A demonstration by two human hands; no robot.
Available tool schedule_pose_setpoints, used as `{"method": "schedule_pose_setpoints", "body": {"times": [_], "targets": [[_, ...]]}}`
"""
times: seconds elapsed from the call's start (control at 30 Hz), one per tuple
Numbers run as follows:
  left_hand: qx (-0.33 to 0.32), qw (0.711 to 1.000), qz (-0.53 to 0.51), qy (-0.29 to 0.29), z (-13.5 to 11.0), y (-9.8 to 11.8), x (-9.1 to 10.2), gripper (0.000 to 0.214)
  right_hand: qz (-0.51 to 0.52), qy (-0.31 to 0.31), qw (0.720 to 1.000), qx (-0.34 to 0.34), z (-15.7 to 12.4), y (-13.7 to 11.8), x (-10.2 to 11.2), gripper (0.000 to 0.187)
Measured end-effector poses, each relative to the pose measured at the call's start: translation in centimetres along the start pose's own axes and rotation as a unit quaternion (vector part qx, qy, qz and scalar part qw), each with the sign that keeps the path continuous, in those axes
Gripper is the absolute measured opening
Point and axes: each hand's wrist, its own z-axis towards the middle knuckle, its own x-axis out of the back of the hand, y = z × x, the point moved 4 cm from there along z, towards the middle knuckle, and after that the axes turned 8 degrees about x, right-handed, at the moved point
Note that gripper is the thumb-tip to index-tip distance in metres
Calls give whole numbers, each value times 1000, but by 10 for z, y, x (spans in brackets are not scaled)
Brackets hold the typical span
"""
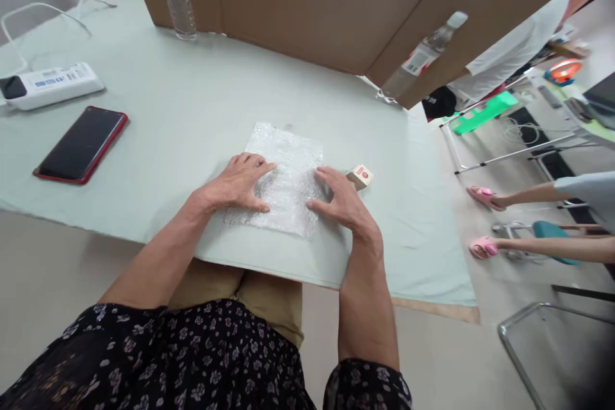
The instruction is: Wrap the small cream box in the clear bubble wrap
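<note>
A sheet of clear bubble wrap lies flat on the pale green tablecloth near the table's front edge. On its left side rests my left hand, thumb and fingers spread apart. My right hand touches the right edge of the sheet, its thumb held away from the fingers. Just beyond the right hand sits a small box, cream with a red print on top; the hand partly hides it. Neither hand grips anything.
A red-cased phone and a white power strip lie at left. A large cardboard panel stands at the back, with water bottles against it. Another person's legs and a metal chair frame are at right.
</note>
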Motion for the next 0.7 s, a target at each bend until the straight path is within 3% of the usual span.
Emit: {"method": "schedule_pose_setpoints", "body": {"times": [0.1, 0.23, 0.3, 0.43, 0.5, 0.57, 0.7], "targets": [[2, 1000, -2, -4, 0, 0, 0, 90, 6, 79, 996, 38, 2, -12, 3, 51], [4, 1000, -7, -5, 0, -2, 1, 91, 12, 60, 996, 60, 7, -26, -7, 19], [2, 1000, -9, -6, 0, -3, 1, 91, 6, 118, 992, 43, 6, -22, 0, 10], [6, 1000, -30, -3, 0, -5, 3, 84, -58, 322, 942, -75, -10, 11, 29, 26], [13, 999, -42, 9, 0, -5, 3, 75, -86, 320, 929, -164, -18, 33, 32, 51], [14, 999, -42, 19, 0, -4, 3, 68, -86, 280, 930, -221, -22, 52, 28, 67], [11, 1000, -21, 20, 0, -1, 2, 70, -35, 255, 941, -221, -22, 62, 24, 58]]}}
